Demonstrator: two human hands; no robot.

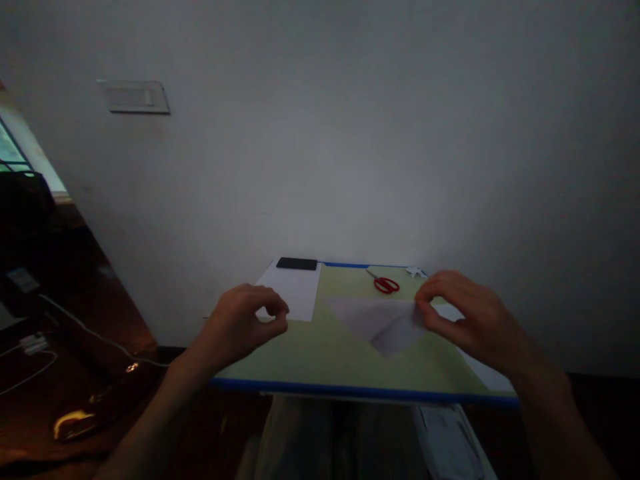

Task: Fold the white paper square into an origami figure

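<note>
My right hand (473,320) pinches a corner of a folded white sheet of paper (385,323) between thumb and forefinger. The paper hangs over the table, its pointed end down and a crease running across it. To the left, my left hand (247,320) is curled with thumb and forefinger tips brought together; nothing shows between them. Beneath and beyond that hand lies a flat white sheet (300,293). A pair of scissors with red handles (387,285) rests on the table behind the folded paper, blades pointing up and left.
The pale green table (300,357) has a blue edge and stands against a grey wall (340,167). A black phone-like slab (297,264) lies on the flat sheet. Small white scraps (415,271) sit at the back right; another white sheet (490,370) lies under my right hand.
</note>
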